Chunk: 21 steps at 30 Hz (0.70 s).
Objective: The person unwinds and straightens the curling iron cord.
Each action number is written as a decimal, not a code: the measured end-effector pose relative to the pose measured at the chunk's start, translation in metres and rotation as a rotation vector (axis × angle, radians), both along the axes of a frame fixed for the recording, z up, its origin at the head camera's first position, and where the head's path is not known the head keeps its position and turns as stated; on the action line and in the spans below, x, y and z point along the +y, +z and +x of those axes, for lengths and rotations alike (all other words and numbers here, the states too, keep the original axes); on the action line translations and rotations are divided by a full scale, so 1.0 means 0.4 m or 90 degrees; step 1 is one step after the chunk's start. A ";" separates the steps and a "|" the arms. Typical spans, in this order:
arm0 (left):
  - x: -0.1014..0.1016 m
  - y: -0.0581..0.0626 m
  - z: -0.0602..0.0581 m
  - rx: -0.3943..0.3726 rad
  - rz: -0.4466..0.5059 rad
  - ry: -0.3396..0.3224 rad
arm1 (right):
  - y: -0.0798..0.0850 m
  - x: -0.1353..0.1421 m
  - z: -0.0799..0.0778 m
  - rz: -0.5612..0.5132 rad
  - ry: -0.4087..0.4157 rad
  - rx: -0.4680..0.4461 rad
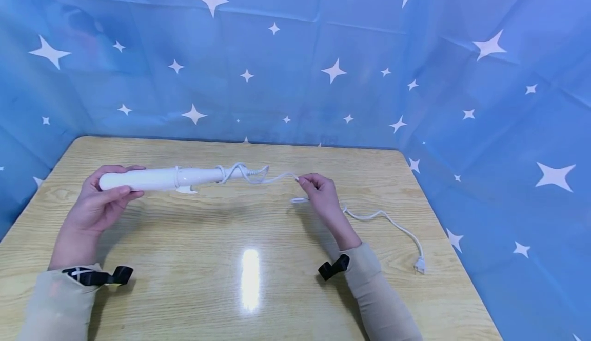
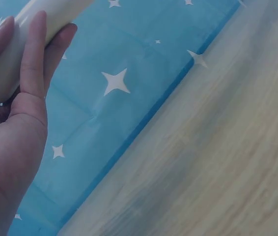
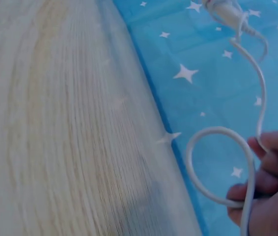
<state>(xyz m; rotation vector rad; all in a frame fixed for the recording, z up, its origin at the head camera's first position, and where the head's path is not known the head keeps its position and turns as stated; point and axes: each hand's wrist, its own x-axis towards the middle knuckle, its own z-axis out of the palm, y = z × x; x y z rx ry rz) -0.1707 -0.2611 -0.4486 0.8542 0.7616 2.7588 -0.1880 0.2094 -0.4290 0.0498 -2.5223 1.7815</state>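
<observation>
Left hand point(image 1: 98, 201): you've got it curled round the wand point(image 1: 154, 178)'s thick end, above the table point(image 1: 184, 259). Right hand point(image 1: 321, 196) pinches the cord point(image 1: 365, 218). Wand's probably light, rigid, slick: grip the body firmly. Cord looks limp; guide it by pinching.

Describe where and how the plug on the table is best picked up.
Probably pinch the plug by the two sides of its body, coming from above: it lies on the table with prongs toward the viewer and the cord leaving its far end, so both sides look free.
</observation>
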 end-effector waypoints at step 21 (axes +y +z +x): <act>-0.018 0.018 0.006 0.029 -0.004 -0.026 | -0.020 -0.029 -0.001 -0.159 0.137 -0.008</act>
